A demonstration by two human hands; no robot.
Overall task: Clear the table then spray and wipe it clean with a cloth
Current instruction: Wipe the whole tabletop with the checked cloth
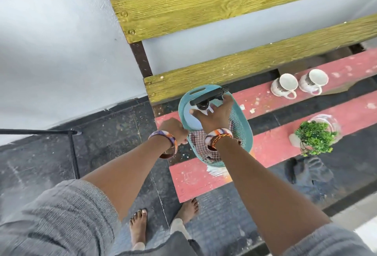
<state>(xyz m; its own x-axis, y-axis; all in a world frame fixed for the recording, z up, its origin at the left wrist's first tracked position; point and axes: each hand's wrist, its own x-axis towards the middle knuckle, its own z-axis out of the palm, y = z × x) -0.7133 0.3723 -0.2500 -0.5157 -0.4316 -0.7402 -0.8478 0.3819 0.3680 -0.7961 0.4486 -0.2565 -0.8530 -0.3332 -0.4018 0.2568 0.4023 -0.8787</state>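
Right hand (214, 116) reaching down into the teal perforated plastic oval basket (242, 131), thumb and fingers spreading round the neck of the pale blue spray bottle with a black trigger head (206, 96) and starting to close on it, though not plainly clamping yet. Left hand (175, 130) gripping the basket's near-left rim, fingers curling over the edge. Standing barefoot on dark tiled floor (114, 133), grey ribbed sleeves pushed up both arms, marbled bangles circling both wrists. Resting across the red-painted, chipped wooden slat table (271, 145), basket sitting at its left end, spanning the gap between two slats. Lying under the bottle inside the basket, red-and-white checked cloth (199, 143), bunching toward the near end. Rising behind the table, yellow-green weathered wooden planks (204, 6) running across a pale grey wall (51, 51). Sitting on the near slat well to the right of the basket, green leafy plant in a clear glass jar (315, 136), tipping on its side. Standing on the far slat, two white speckled ceramic mugs (285, 86), just beside each other, mouths facing up. Showing through the slats below the plant, dark crumpled fabric (310, 172) on the floor.
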